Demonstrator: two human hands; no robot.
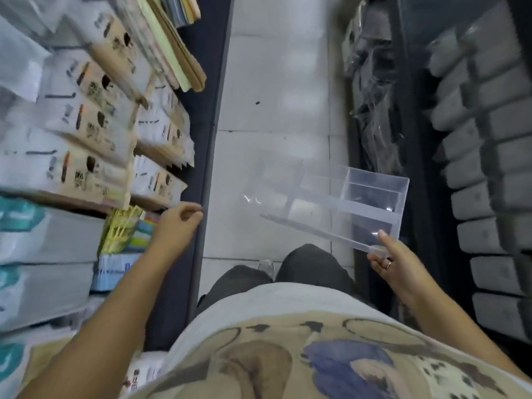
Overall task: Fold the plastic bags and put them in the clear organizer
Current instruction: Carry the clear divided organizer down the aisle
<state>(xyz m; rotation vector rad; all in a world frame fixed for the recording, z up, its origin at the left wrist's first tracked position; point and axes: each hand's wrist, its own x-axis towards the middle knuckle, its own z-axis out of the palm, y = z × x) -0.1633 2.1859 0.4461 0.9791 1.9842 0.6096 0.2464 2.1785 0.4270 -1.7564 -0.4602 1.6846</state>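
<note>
- Right hand (394,263): grip pinches the near corner of the clear organizer (359,203), thumb on top of the rim and fingers underneath. There is a ring (388,264) on one finger.
- I see the organizer held in the air over the white tiled floor (273,82), tilted, with its far end toward the right-hand rack. Inner dividers split it into several compartments.
- Left hand (178,223): grip loosely curled and holding nothing. It hangs at the dark edge of the left shelf (201,139).
- The left shelf carries stacked printed paper packets (86,110). A yellow packet (121,228) stands just beside the left wrist.
- On the right, a dark rack holds crinkled dark plastic packs (371,82). These are possibly the bags, but the blur is too heavy for me to be sure.
- Rows of grey blocks (483,139) fill the far right.
- The person stands in the aisle between the two sides, and a patterned shirt (288,355) fills the bottom of the view.
</note>
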